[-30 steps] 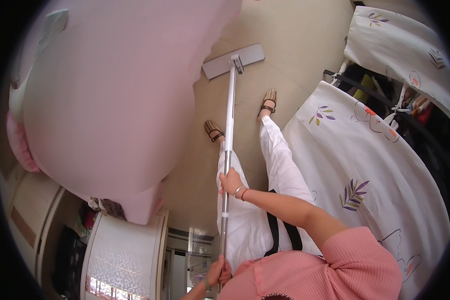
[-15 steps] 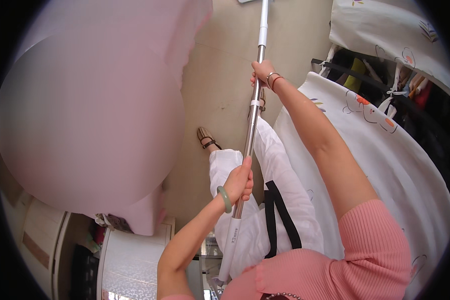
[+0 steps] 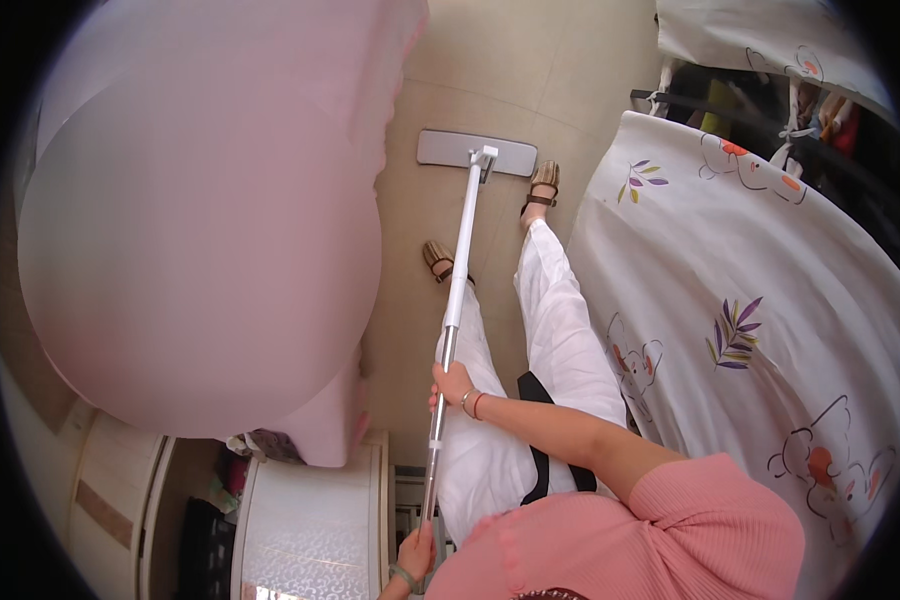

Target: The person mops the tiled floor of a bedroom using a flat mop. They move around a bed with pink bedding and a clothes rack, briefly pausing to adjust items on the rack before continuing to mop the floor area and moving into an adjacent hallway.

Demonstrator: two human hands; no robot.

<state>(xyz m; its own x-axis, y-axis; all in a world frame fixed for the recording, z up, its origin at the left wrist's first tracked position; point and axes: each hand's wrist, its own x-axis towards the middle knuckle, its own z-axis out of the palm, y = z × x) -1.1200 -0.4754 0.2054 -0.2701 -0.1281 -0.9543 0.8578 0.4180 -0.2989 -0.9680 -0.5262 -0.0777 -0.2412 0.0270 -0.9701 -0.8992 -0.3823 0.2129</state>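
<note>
A flat mop point(image 3: 460, 240) with a white and silver pole slants down from the floor toward my body. Its grey rectangular head point(image 3: 440, 147) lies flat on the tiles just ahead of my feet. My right hand point(image 3: 452, 384) is wrapped round the silver part of the pole, at about thigh height. Lower down, near the bottom edge, my left hand point(image 3: 416, 552) is closed on the upper end of the pole, partly cut off by the picture's edge. The pole's very end is hidden.
A bed with a pink cover point(image 3: 370, 120) fills the left side. On the right hangs a white patterned curtain point(image 3: 690, 250) over a rack of clothes point(image 3: 740, 115). A whitish cabinet point(image 3: 310, 510) stands at the lower left. Beige floor point(image 3: 510, 60) runs between bed and curtain.
Both hands have drawn the mop back toward my body and leftward. Its head, earlier mostly beyond the top edge, now shows fully near my feet.
</note>
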